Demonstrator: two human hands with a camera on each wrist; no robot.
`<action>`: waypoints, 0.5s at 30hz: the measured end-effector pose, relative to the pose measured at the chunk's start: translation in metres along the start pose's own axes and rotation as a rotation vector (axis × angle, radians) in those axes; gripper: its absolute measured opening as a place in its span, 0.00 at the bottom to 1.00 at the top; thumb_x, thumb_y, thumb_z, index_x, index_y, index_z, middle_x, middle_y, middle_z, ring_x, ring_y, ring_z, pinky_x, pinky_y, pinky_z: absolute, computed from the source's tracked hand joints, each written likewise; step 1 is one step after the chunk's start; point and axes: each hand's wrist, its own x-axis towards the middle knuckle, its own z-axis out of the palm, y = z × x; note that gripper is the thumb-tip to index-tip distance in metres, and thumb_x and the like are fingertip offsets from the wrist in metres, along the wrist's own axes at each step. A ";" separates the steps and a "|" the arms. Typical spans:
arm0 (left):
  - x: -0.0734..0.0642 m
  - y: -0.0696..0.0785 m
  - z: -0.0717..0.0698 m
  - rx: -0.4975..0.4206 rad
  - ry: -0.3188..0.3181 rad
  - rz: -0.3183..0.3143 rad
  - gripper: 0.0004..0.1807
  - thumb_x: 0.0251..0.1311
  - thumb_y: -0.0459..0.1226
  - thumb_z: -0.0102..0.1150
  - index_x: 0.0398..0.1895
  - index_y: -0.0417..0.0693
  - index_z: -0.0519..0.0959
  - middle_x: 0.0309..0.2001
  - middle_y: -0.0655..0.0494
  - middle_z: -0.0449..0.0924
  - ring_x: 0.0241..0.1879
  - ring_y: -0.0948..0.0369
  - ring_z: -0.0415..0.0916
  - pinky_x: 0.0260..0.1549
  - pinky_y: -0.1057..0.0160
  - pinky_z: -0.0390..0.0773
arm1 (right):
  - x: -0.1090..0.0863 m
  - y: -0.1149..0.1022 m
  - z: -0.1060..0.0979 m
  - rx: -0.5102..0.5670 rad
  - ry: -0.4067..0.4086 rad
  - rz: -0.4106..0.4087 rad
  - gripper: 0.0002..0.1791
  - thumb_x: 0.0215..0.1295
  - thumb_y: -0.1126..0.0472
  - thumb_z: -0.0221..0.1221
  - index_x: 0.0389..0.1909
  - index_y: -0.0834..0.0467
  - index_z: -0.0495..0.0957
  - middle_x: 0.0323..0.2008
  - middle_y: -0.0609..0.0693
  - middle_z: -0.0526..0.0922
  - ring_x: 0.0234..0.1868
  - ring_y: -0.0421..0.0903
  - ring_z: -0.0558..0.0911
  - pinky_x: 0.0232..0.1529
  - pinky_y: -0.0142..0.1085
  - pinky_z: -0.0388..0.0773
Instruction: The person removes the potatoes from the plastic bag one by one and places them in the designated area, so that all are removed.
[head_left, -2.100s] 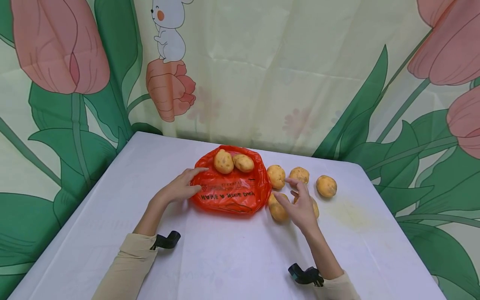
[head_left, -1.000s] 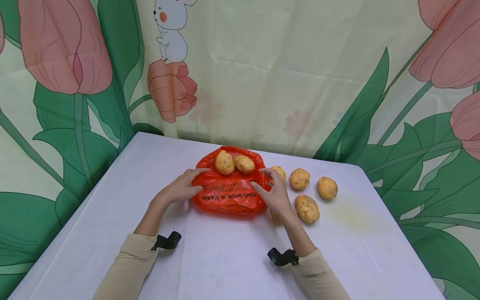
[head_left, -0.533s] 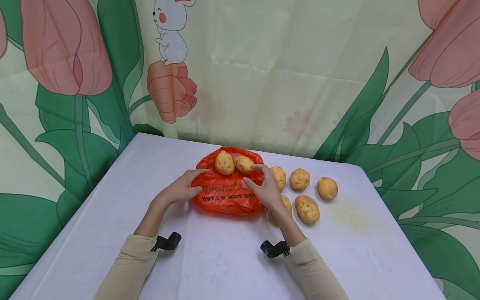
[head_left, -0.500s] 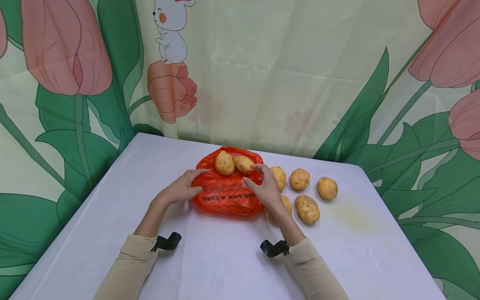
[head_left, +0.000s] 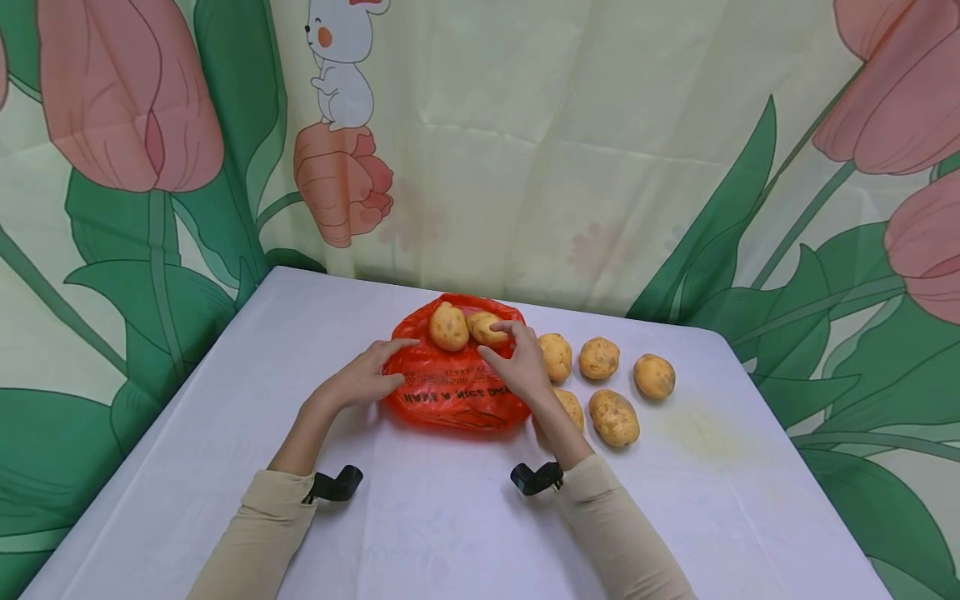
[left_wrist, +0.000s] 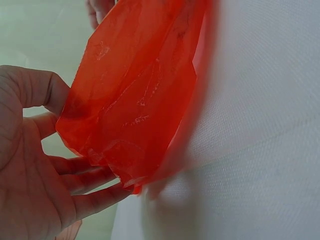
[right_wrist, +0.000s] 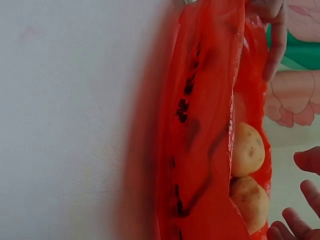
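A red plastic bag point(head_left: 457, 392) with black lettering lies on the table, two potatoes point(head_left: 449, 326) showing at its mouth. At its left edge my left hand point(head_left: 363, 379) touches the plastic, thumb and index finger spread apart. The left wrist view has several of its fingers point(left_wrist: 100, 199) reaching to the bag's side, with the tips partly hidden by red film. Over the bag's right side, my right hand point(head_left: 525, 371) is spread with nothing in its grasp. Its index fingertip overlaps the right-hand potato point(head_left: 486, 327) in the head view; the right wrist view has its fingers point(right_wrist: 312, 195) beside both potatoes.
Several loose potatoes point(head_left: 615, 418) sit right of the bag, one partly behind my right forearm. A white cloth covers the table point(head_left: 427, 517). Behind its far edge hangs a curtain point(head_left: 510, 167) printed with tulips and a rabbit.
My right hand has moved left from above the loose potatoes to over the bag's right side. My left hand stays at the bag's left edge, and the potatoes lie as before.
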 end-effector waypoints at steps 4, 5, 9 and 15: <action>0.000 0.000 0.000 -0.004 0.001 -0.004 0.35 0.64 0.34 0.50 0.77 0.45 0.62 0.71 0.32 0.61 0.71 0.40 0.60 0.68 0.33 0.62 | 0.006 0.001 0.002 -0.032 -0.006 0.000 0.23 0.66 0.58 0.67 0.59 0.59 0.75 0.63 0.60 0.71 0.67 0.57 0.70 0.68 0.53 0.68; 0.000 0.000 0.000 -0.006 0.003 -0.005 0.35 0.64 0.34 0.50 0.77 0.45 0.62 0.71 0.32 0.61 0.71 0.40 0.59 0.68 0.33 0.62 | 0.007 0.001 0.002 -0.044 -0.007 -0.001 0.23 0.66 0.58 0.67 0.59 0.59 0.76 0.63 0.60 0.71 0.67 0.57 0.69 0.68 0.53 0.68; -0.001 -0.001 -0.001 -0.008 0.005 -0.010 0.35 0.64 0.34 0.50 0.77 0.45 0.62 0.71 0.32 0.61 0.71 0.40 0.59 0.69 0.34 0.62 | 0.012 0.002 0.003 -0.085 -0.013 -0.007 0.22 0.67 0.58 0.67 0.58 0.59 0.76 0.63 0.59 0.71 0.66 0.56 0.69 0.67 0.53 0.68; -0.001 -0.002 -0.001 -0.008 -0.002 -0.009 0.35 0.64 0.35 0.50 0.77 0.45 0.62 0.71 0.32 0.61 0.71 0.40 0.59 0.68 0.34 0.62 | 0.019 0.002 0.004 -0.118 -0.015 -0.010 0.20 0.66 0.59 0.67 0.57 0.58 0.78 0.61 0.60 0.72 0.66 0.58 0.68 0.65 0.52 0.68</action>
